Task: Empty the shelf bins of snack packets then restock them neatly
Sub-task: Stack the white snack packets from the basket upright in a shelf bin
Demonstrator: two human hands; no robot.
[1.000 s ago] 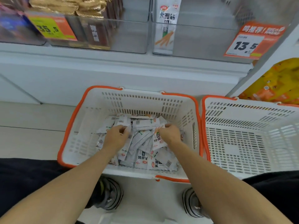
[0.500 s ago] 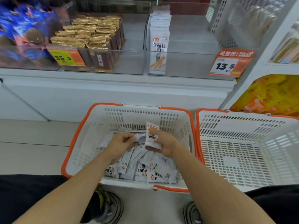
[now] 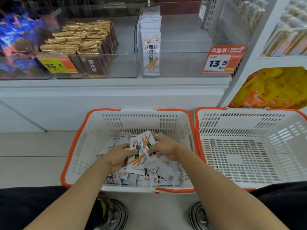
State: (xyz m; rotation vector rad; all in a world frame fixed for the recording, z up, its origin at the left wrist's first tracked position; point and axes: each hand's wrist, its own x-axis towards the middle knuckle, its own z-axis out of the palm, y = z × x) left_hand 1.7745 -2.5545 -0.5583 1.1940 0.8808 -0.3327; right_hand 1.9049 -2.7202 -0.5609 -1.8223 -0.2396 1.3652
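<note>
A white basket with an orange rim [image 3: 78, 146] stands on the floor and holds a loose heap of white snack packets [image 3: 159, 176]. Over the heap, my left hand [image 3: 118, 156] grips one upright white packet [image 3: 137, 156] by its left edge. My right hand [image 3: 163, 149] pinches a second, tilted packet [image 3: 145, 141] that overlaps the first. On the shelf above, a clear bin [image 3: 182, 63] holds a short row of the same white packets [image 3: 151, 47] standing at its left side.
A second white basket [image 3: 249, 146] stands to the right with nothing in it. The neighbouring clear bin [image 3: 126, 67] holds gold-wrapped packets [image 3: 79, 40]. Blue packets [image 3: 16, 35] lie far left, yellow bags [image 3: 274, 87] at lower right. An orange price tag [image 3: 222, 60] hangs on the bin.
Both hands have lifted off the heap with packets. The left hand now holds an upright packet, and the right hand's packet has come against it. The view has tilted up.
</note>
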